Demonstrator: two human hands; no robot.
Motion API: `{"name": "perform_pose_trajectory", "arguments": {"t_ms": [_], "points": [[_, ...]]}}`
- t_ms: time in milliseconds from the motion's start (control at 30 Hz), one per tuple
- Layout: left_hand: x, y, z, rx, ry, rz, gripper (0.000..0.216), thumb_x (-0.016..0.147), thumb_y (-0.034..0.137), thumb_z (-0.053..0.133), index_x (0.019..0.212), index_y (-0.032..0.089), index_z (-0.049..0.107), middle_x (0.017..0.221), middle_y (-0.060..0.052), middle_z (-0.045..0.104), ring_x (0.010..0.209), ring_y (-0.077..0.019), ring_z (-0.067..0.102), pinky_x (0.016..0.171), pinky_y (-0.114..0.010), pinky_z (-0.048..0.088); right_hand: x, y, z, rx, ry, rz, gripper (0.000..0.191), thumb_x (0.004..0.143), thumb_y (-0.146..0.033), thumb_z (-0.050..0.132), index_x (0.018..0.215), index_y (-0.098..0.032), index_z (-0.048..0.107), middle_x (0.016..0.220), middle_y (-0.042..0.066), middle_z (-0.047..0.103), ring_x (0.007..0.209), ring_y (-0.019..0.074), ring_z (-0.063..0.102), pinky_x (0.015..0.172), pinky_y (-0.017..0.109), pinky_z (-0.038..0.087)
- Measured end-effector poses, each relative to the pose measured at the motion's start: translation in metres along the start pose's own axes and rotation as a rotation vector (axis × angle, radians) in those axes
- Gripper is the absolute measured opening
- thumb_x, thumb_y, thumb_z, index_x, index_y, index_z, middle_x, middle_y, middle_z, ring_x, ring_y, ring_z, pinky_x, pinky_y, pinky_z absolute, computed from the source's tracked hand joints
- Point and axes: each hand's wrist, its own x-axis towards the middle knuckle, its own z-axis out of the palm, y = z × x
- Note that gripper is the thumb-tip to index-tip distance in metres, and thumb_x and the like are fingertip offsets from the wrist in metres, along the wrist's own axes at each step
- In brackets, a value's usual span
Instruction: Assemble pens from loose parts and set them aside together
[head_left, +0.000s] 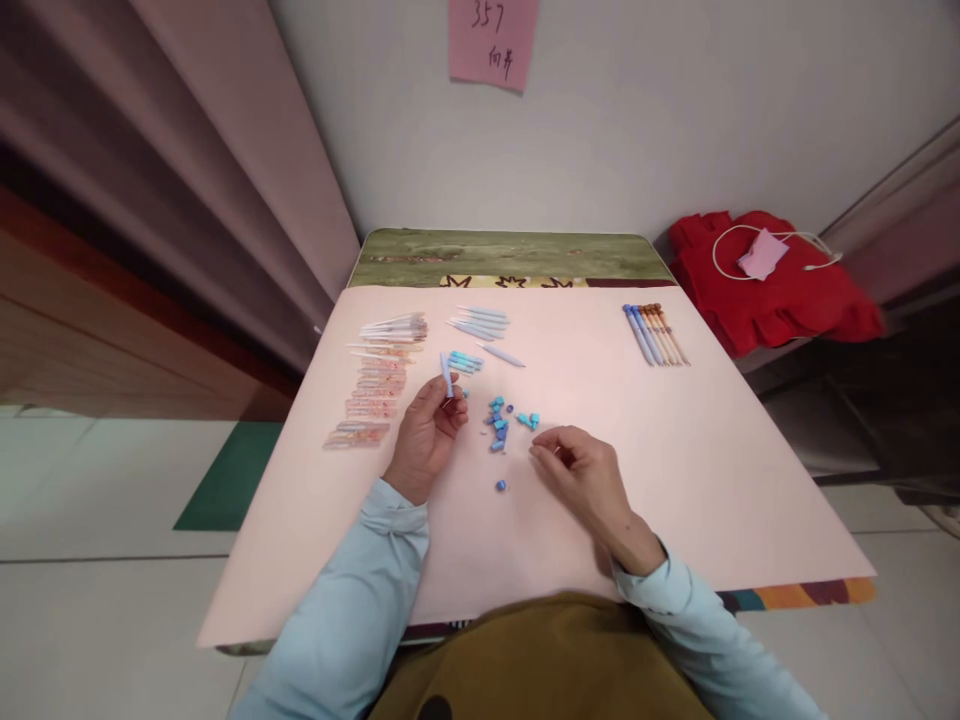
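My left hand (429,432) pinches a pale blue pen barrel (445,372) upright between thumb and fingers. Low over the sheet, my right hand (585,472) has its thumb and index fingertips drawn together. Anything between them is too small to make out. Just left of those fingertips lie a few turquoise pieces (529,420). A loose heap of small blue and turquoise pieces (498,428) sits between my hands, with a single dark blue piece (501,486) closer to me. Behind my left hand are turquoise printed tubes (466,362) and one lavender pen barrel (501,354).
Pale blue barrels (480,322) lie at the back of the pink sheet (697,480). Left are whitish sticks (394,328) and rows of clear pinkish tubes (375,390). Blue and brown pens (654,335) are lined up back right. A red cushion (772,285) with a cable is beyond.
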Motion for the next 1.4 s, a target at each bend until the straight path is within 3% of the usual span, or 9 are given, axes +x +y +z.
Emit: {"name": "perform_pose_trajectory", "arguments": {"t_ms": [167,267,400,533,633,800,967,1100,1400], "points": [[0.000,0.000,-0.001,-0.002,0.010,0.017,0.016,0.081,0.020,0.074,0.094,0.011,0.070,0.086,-0.004,0.070,0.061,-0.0041,0.063,0.054,-0.009,0.052,-0.013,-0.013,0.020,-0.129,-0.235,-0.151,0.005,0.083,-0.024,0.069,0.088,-0.023,0.069,0.074,0.000,0.067,0.060,0.0128,0.061,0.058,0.023,0.046],[-0.001,0.000,0.000,0.013,0.012,0.022,0.014,0.080,0.017,0.074,0.092,0.010,0.070,0.087,-0.005,0.071,0.062,-0.0044,0.065,0.058,-0.009,0.054,-0.019,-0.015,0.031,-0.194,-0.268,-0.191,0.006,0.082,-0.021,0.069,0.087,-0.023,0.068,0.078,0.000,0.066,0.062,0.0133,0.062,0.058,0.023,0.046],[-0.001,0.000,0.002,0.031,0.021,0.022,0.018,0.079,0.015,0.075,0.096,0.012,0.069,0.085,-0.005,0.072,0.060,-0.0052,0.065,0.056,-0.010,0.054,-0.014,-0.011,0.029,-0.170,-0.209,-0.201,0.009,0.084,-0.016,0.062,0.088,-0.023,0.067,0.077,0.000,0.066,0.064,0.0137,0.061,0.059,0.023,0.046],[-0.001,0.001,0.003,0.023,0.023,0.008,0.027,0.080,0.014,0.073,0.107,0.015,0.068,0.081,-0.004,0.072,0.059,-0.0056,0.065,0.054,-0.010,0.054,0.001,-0.005,0.014,-0.166,-0.053,-0.115,0.013,0.084,-0.018,0.057,0.091,-0.022,0.067,0.073,0.000,0.067,0.061,0.0146,0.061,0.059,0.025,0.046],[-0.002,0.002,0.004,0.026,0.019,-0.018,0.024,0.081,0.013,0.072,0.105,0.013,0.069,0.078,-0.003,0.071,0.058,-0.0054,0.064,0.053,-0.009,0.053,0.011,-0.003,0.009,-0.179,-0.022,-0.079,0.014,0.086,-0.021,0.056,0.094,-0.022,0.067,0.072,0.000,0.069,0.056,0.0141,0.060,0.058,0.025,0.045],[-0.005,0.004,0.004,0.010,-0.009,-0.051,0.019,0.083,0.013,0.069,0.102,0.013,0.069,0.078,-0.005,0.071,0.058,-0.0066,0.065,0.053,-0.011,0.054,0.012,0.000,0.024,-0.338,-0.012,-0.163,0.013,0.088,-0.023,0.060,0.095,-0.024,0.071,0.085,0.003,0.071,0.063,0.0140,0.063,0.056,0.023,0.042],[-0.003,0.005,0.002,0.004,0.006,-0.064,0.020,0.084,0.014,0.067,0.104,0.012,0.068,0.079,-0.007,0.073,0.058,-0.0078,0.066,0.053,-0.012,0.055,0.010,0.006,0.035,-0.452,0.026,-0.213,0.015,0.092,-0.028,0.059,0.096,-0.024,0.073,0.084,0.004,0.070,0.068,0.0149,0.065,0.053,0.023,0.039],[-0.002,0.002,0.001,0.015,0.034,-0.035,0.020,0.086,0.022,0.068,0.102,0.011,0.068,0.077,-0.007,0.072,0.056,-0.0082,0.065,0.050,-0.013,0.054,0.014,0.007,0.023,-0.390,0.099,-0.205,0.017,0.093,-0.029,0.059,0.099,-0.022,0.073,0.084,0.003,0.070,0.066,0.0140,0.064,0.056,0.024,0.040],[0.002,0.004,-0.002,-0.022,0.075,-0.039,0.015,0.086,0.023,0.068,0.095,0.011,0.067,0.074,-0.004,0.070,0.054,-0.0064,0.063,0.046,-0.011,0.051,0.037,-0.008,-0.031,-0.146,0.202,-0.057,0.017,0.090,-0.035,0.062,0.086,-0.022,0.073,0.075,0.001,0.068,0.055,0.0126,0.056,0.057,0.027,0.043]]}}
